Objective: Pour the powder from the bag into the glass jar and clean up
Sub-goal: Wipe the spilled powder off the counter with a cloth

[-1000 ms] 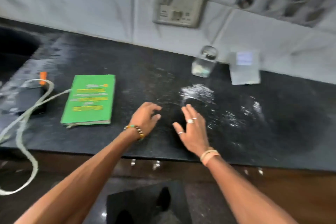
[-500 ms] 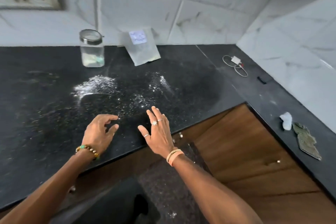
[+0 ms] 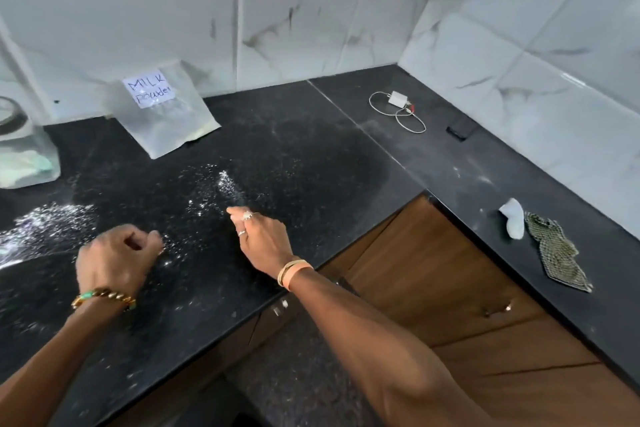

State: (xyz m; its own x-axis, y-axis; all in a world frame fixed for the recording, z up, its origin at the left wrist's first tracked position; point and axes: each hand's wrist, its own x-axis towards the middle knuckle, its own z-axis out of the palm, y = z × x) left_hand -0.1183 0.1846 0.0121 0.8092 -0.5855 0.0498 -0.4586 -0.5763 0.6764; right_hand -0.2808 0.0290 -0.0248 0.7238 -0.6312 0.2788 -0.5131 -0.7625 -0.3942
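Item count, head view:

- One bag [image 3: 162, 113], translucent, with a white label reading "MILK Powder". It leans against the tiled wall at upper left of the frame.
- One glass jar [image 3: 26, 152] at the left edge, cut off by the frame, with pale contents in its base. It stands left of the bag and apart from it.
- Two main patches of spilled powder on the black countertop [image 3: 311, 149]: a large patch [image 3: 46, 225] at centre left and a smaller patch [image 3: 227, 185] at centre, with loose specks scattered between them.
- Two hands, both low over the front part of the countertop.

Left hand [image 3: 114, 260]: the fingers are curled into a fist, with nothing visible inside it. The knuckles sit at the counter surface, just right of the large patch. One beaded bracelet is on the wrist.

Right hand [image 3: 265, 239]: flat, with the fingers straight and close together, pointing toward upper left. The fingertips [image 3: 230, 211] lie just below the smaller patch. It grips nothing. Two rings are on the fingers and bands are on the wrist.

The bag lies well above both hands, with the smaller patch between it and the right hand. The jar is up and left of the left hand, well apart from it.

Other items on the right arm of the countertop: one white charger with coiled cable [image 3: 398, 104], one small dark flat object [image 3: 462, 130], one white lump [image 3: 513, 218] and one mesh pad [image 3: 554, 253], the last two touching.
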